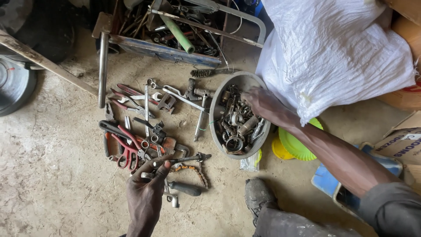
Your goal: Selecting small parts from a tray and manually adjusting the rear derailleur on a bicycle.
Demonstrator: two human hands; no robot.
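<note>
Pinching a slim metal rod tool point(183, 159) between thumb and fingertips, the left hand point(144, 193) hovers palm-up over a scatter of tools on the concrete floor point(52, 175), the rod lying level and pointing right toward the bowl. Just beside it lie red-handled pliers point(127, 149), a short length of chain point(195, 170) and a black-handled tool point(184, 188); wrenches point(149, 94) lie farther up. The right hand point(258, 100) reaches into a grey metal bowl point(218, 98) full of small metal fittings point(239, 125), its fingers curled down among them; whether they grip one, I cannot tell. A white woven sack point(333, 52) rests over that forearm, with green and yellow plastic plates point(296, 147) beneath and a toolbox point(166, 48) above
</note>
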